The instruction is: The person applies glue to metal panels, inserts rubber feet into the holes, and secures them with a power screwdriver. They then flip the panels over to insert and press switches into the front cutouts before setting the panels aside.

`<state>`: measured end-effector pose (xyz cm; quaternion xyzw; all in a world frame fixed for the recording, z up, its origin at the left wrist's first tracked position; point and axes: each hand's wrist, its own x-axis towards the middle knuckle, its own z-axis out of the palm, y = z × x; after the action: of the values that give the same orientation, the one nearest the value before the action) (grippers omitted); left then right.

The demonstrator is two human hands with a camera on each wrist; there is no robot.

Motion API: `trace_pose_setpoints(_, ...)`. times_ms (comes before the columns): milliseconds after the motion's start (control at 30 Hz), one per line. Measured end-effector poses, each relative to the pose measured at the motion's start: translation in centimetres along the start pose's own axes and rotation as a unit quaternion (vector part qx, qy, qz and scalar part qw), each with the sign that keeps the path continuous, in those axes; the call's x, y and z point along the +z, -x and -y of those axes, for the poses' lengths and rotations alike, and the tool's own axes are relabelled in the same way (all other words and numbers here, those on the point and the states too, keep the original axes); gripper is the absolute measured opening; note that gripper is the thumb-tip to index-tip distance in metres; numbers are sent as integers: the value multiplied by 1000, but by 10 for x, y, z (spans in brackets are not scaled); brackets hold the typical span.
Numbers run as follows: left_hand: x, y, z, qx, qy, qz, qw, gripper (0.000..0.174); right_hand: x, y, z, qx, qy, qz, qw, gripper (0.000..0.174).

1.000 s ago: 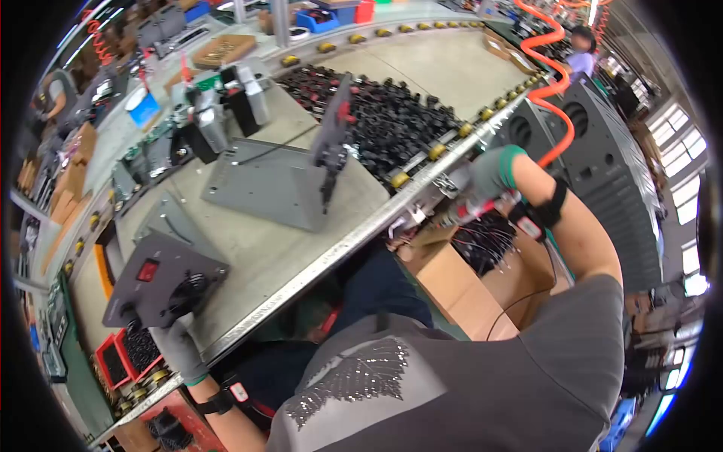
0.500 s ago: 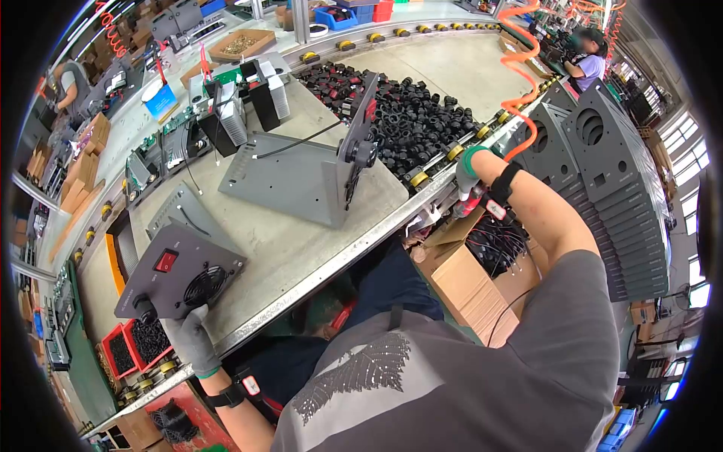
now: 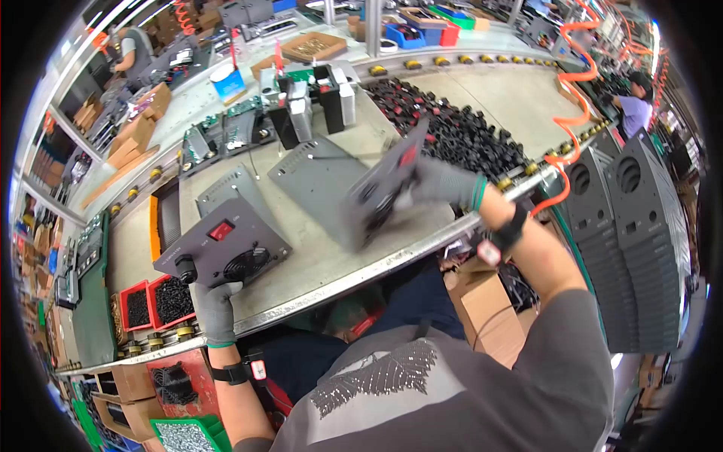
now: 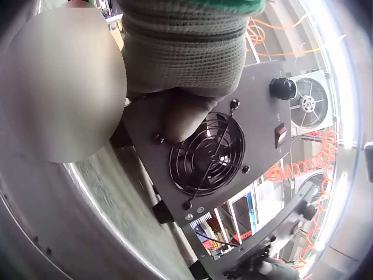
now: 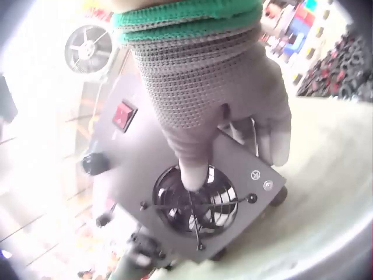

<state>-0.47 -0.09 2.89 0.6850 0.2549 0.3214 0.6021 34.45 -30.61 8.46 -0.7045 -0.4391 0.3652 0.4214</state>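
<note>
In the head view, my gloved left hand (image 3: 218,313) holds the lower edge of a grey panel (image 3: 197,255) with a red switch (image 3: 221,230) and a round fan grille. The left wrist view shows that thumb on the panel face (image 4: 262,93) beside the grille (image 4: 207,154). My gloved right hand (image 3: 446,184) grips a second bent grey panel (image 3: 374,181), blurred and tilted above the table. Up close, the right hand (image 5: 213,87) has its thumb over the grille (image 5: 195,204) and its fingers over the panel's edge, partly behind it.
Black fittings (image 3: 452,128) are heaped behind the right panel. Heat-sink parts (image 3: 300,113) stand at the table's back. Red bins (image 3: 137,307) lie left, stacked grey panels (image 3: 648,248) stand right, and an orange coiled hose (image 3: 580,75) hangs nearby. A carton (image 3: 489,313) is below the table edge.
My right hand has left the red tool below the table edge and taken hold of the right panel, which has shifted and tilted. The left hand stays on its panel; the head view has turned.
</note>
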Motion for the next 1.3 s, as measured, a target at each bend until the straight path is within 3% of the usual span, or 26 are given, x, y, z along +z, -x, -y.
trace_pose_setpoints(67,-1,-10,-5,6,33,4,999,54,47,8,27,44,23,-1,999,58)
trace_pose_setpoints(133,-35,-15,24,-31,21,17,999,48,88,8,36,-4,152,-27,988,79)
trace_pose_setpoints(167,-32,-10,13,-9,-44,13,999,43,101,6,40,-9,144,-22,989,79)
trace_pose_setpoints(233,-71,-24,61,15,-24,47,998,46,106,14,45,9,163,-58,985,77)
trace_pose_setpoints(267,-40,-16,22,-2,-56,17,998,51,102,23,42,-29,219,-100,970,70)
trace_pose_setpoints(300,-37,-18,19,-7,31,67,997,55,97,33,31,-49,226,-146,962,62)
trace_pose_setpoints(367,-37,-15,17,-15,42,72,996,55,76,73,29,14,164,-132,978,51)
trace_pose_setpoints(433,-81,-29,49,-30,3,121,992,56,49,121,38,59,207,-131,968,43)
trace_pose_setpoints(500,-101,-37,73,16,-54,94,994,64,26,176,35,114,53,-66,990,44)
trace_pose_setpoints(567,-125,-47,88,-9,-73,115,991,65,9,225,12,155,71,-108,979,43)
trace_pose_setpoints(633,-112,-47,78,-27,-47,101,993,66,-11,263,-10,232,56,-177,955,43)
trace_pose_setpoints(700,-143,-60,97,14,-157,140,978,63,-24,282,-18,333,14,-273,902,43)
trace_pose_setpoints(733,-156,-61,104,18,-220,159,962,62,-27,285,-23,332,10,-268,905,43)
trace_pose_setpoints(767,-156,-57,107,16,-226,155,962,62,-30,285,-30,367,31,-286,885,42)
trace_pose_setpoints(833,-149,-50,105,14,-210,53,976,64,-37,281,-50,399,47,-301,865,42)
trace_pose_setpoints(900,-132,-41,90,-3,-177,45,983,61,-44,276,-84,404,182,-295,847,40)
trace_pose_setpoints(933,-119,-35,82,-5,-112,16,994,61,-42,271,-101,397,268,-327,815,39)
trace_pose_setpoints(967,-99,-26,70,-8,-45,-13,999,61,-42,267,-112,397,266,-329,815,39)
trace_pose_setpoints(1000,-62,-12,44,28,-38,-30,998,43,-42,262,-122,421,277,-334,797,39)
trace_pose_setpoints(1033,-47,2,36,29,-40,-30,998,43,-41,258,-131,443,289,-337,779,39)
trace_pose_setpoints(1100,-33,18,27,19,-113,-81,990,42,-37,251,-141,428,292,-338,786,37)
trace_pose_setpoints(1133,-36,24,44,19,-146,-140,979,49,-34,248,-141,453,241,-274,814,37)
trace_pose_setpoints(1167,-29,29,45,18,-149,-139,979,49,-29,245,-140,475,188,-207,835,37)
trace_pose_setpoints(1233,-9,46,44,73,-295,-159,939,58,-14,233,-112,547,131,-96,821,35)
trace_pose_setpoints(1267,-7,50,48,46,-232,-152,960,61,-3,227,-110,553,123,-65,822,32)
trace_pose_setpoints(1300,-5,52,47,58,-250,-153,954,61,8,222,-110,557,114,-29,822,30)
